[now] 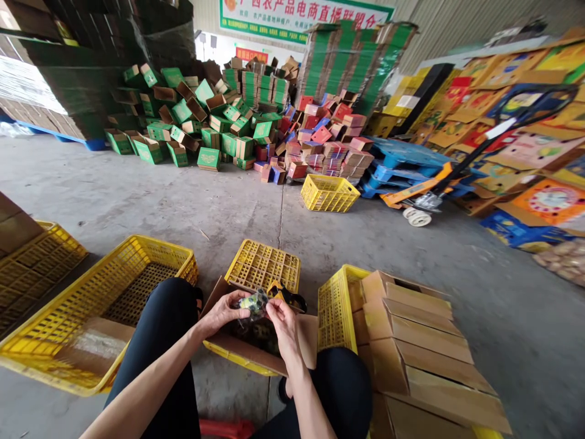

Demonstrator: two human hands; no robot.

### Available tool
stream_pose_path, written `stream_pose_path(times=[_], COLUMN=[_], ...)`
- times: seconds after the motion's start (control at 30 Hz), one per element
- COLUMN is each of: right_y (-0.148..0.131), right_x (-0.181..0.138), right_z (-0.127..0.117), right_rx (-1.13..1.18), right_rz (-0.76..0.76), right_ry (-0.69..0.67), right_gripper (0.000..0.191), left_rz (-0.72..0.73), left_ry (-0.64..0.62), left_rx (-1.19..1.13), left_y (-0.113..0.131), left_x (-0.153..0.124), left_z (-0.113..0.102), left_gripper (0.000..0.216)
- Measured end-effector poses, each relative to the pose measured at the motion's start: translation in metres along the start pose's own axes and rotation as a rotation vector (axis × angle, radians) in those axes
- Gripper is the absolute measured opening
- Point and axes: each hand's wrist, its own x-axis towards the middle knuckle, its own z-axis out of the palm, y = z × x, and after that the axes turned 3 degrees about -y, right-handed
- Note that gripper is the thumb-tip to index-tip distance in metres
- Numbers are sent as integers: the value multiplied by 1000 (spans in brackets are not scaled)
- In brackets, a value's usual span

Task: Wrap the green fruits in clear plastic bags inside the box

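Between my hands is a small green-yellow thing in clear plastic wrap [254, 303]; its exact kind is too small to make out. My left hand [223, 314] grips its left end between thumb and fingers. At the other end, my right hand [282, 320] pinches the plastic. Directly below both hands stands an open cardboard box [307, 340] between my knees, its dark contents partly hidden. Just beyond the right fingers lies a yellow and black tool that looks like a tape dispenser [287, 294]. The box rests on an upturned yellow crate [262, 262].
To the left stands a large yellow crate [68, 305] with a cardboard piece inside. Flattened cartons [429, 347] lean in a crate at the right. Farther off are a lone yellow crate [329, 194], a pallet jack [425, 198] and heaped green boxes [210, 157].
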Motion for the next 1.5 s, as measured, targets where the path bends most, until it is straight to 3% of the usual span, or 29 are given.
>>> stream_pose_path(times=[0.17, 0.47, 0.6, 0.73, 0.83, 1.03, 1.23, 1.5], right_y=[2, 10, 3, -9, -12, -10, -14, -13], right_x=[3, -2, -2, 0, 0, 0, -2, -4], right_z=[-3, -2, -2, -6, -8, -8, -7, -4], right_rx=[-65, -21, 14, -21, -84, -80, -33, 39], right_rz=[-63, -11, -9, -55, -46, -62, -74, 8], right_ry=[-54, 58, 15, -48, -105, 22, 26, -37], right_gripper=[49, 39, 38, 52, 42, 43, 45, 43], left_rz=[-24, -8, -13, -24, -17, 7, -65, -12], left_ry=[1, -24, -30, -32, -39, -73, -79, -71], left_rx=[28, 20, 12, 31, 40, -91, -188, -225], left_y=[1, 5, 6, 5, 4, 1, -9, -11], left_x=[-2, 0, -1, -3, -3, -1, 1, 4], left_z=[-2, 2, 1, -1, -1, 3, 1, -5], left_gripper=[66, 60, 60, 61, 62, 76, 72, 58])
